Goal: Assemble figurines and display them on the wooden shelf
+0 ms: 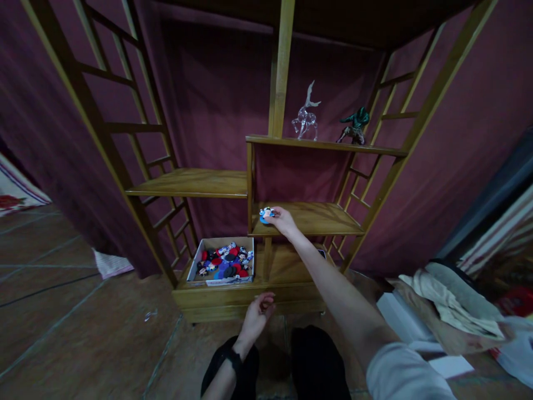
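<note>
Your right hand (284,221) pinches a probably light, stiff figurine (266,213), best held low; below it, your left hand (259,312) hangs loosely uncurled.

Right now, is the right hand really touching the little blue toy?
Touching: the head view shows the right hand with its fingers closed on one side of the little blue toy.

A home, I'd say, display shelving (200,180) around the gripping right hand (285,221), clear deer ornament (307,119) above, maroon curtain (220,105) behind, tiled floor (104,333) below.
</note>
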Tool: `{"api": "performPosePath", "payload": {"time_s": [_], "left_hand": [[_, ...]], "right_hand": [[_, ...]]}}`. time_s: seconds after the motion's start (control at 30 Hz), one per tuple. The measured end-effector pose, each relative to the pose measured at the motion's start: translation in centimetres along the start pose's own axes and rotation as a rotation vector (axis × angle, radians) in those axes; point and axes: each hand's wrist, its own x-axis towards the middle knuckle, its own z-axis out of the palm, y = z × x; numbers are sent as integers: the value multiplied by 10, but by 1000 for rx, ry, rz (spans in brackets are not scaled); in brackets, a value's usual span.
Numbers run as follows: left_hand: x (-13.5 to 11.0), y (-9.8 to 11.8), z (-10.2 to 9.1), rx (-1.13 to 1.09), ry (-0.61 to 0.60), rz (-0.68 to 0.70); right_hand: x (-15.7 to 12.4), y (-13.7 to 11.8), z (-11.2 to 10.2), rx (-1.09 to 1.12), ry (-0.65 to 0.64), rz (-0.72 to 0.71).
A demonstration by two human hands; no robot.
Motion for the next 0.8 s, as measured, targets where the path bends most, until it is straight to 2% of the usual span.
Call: {"api": "performPosePath", "payload": {"time_s": [0.1,0.27,0.5,0.8], "left_hand": [[-1,0,-2,3,2,5],[-4,9,-4,24,26,-31],[-8,21,-5,5,35,-58],[-6,13,-12,20,31,-63]], "right_hand": [[7,20,4,-124,-36,-6],[14,41,-5,-341,-129,17],[14,39,-7,-355,-183,-15],[9,38,-8,-308,-199,-50]]}}
